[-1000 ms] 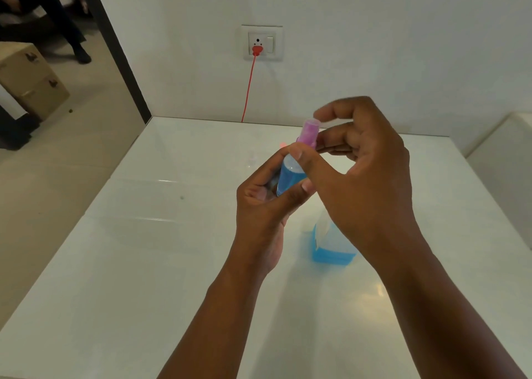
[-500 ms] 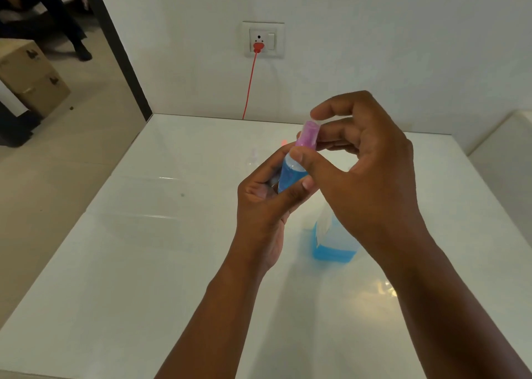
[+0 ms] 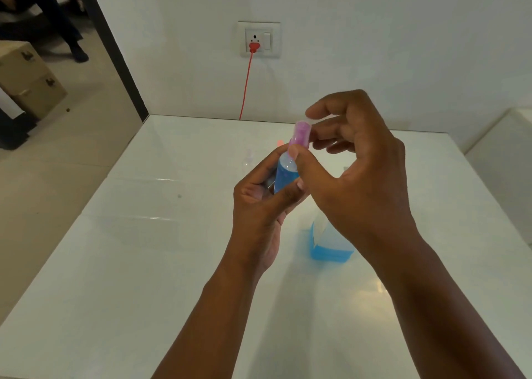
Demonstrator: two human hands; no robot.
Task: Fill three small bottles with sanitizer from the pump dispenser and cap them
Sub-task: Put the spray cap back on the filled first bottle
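I am gripping small bottle [image 3: 283, 174] in left hand [image 3: 259, 203] | right hand [image 3: 354, 171] is pinching pink cap [image 3: 302, 133] on its neck

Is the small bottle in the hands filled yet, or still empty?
Filled: blue liquid shows through the small clear bottle nearly up to its neck. The left hand grips it; the right hand pinches its pink cap.

Small bottle [image 3: 285, 174] of blue liquid, upright, pink cap [image 3: 301, 135] on top; dispenser [image 3: 328, 243] standing on table behind.
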